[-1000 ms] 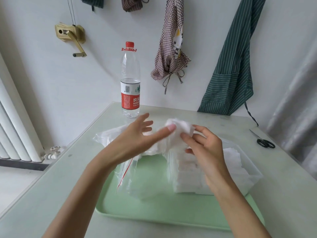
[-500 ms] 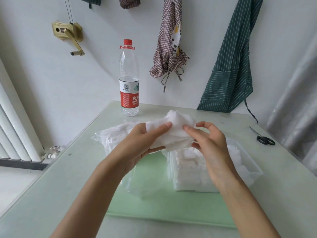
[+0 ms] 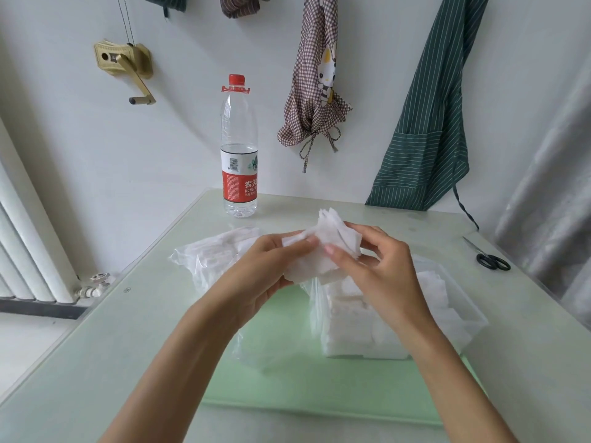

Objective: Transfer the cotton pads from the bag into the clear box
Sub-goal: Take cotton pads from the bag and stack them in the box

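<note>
Presently: left hand [image 3: 265, 266] and right hand [image 3: 377, 270] both gripping one stack of cotton pads [image 3: 323, 247] above clear box [image 3: 460, 302], bag [image 3: 214, 257] alongside.

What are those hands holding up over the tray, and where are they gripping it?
A bunch of white cotton pads, held by both hands. The left hand grips its left, lower side; the right hand pinches its right side.
</note>
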A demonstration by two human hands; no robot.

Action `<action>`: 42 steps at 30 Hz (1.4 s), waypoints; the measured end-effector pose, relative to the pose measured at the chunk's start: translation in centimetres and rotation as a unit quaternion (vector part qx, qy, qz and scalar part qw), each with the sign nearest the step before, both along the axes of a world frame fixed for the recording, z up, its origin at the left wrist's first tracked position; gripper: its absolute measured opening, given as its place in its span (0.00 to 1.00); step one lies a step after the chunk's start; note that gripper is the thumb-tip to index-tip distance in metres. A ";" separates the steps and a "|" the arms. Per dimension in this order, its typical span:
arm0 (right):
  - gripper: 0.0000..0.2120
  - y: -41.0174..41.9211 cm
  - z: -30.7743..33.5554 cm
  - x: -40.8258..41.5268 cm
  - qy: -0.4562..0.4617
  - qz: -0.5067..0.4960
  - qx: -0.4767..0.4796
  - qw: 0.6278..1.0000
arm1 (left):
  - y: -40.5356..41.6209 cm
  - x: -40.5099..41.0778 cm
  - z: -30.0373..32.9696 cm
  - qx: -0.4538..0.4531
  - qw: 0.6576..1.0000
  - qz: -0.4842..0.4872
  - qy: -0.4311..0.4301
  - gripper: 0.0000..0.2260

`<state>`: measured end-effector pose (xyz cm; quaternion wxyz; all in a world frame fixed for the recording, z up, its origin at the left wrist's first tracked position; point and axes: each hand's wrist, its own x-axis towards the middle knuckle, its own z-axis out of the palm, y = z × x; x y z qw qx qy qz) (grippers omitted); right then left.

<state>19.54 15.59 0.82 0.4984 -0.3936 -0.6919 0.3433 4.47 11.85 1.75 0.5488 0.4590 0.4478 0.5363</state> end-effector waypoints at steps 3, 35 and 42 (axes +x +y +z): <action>0.06 0.4 0.1 0.8 0.085 0.035 -0.104 0.990 | 0.2 0.2 -0.2 -0.018 0.999 0.031 0.006 0.08; 0.07 7.3 2.3 12.2 -0.639 0.157 -0.103 0.746 | 2.6 5.2 -0.5 0.047 0.990 0.099 0.094 0.06; 0.07 6.1 2.2 11.7 -0.654 0.081 0.072 0.749 | 3.0 4.7 -0.9 0.016 0.993 0.087 0.079 0.06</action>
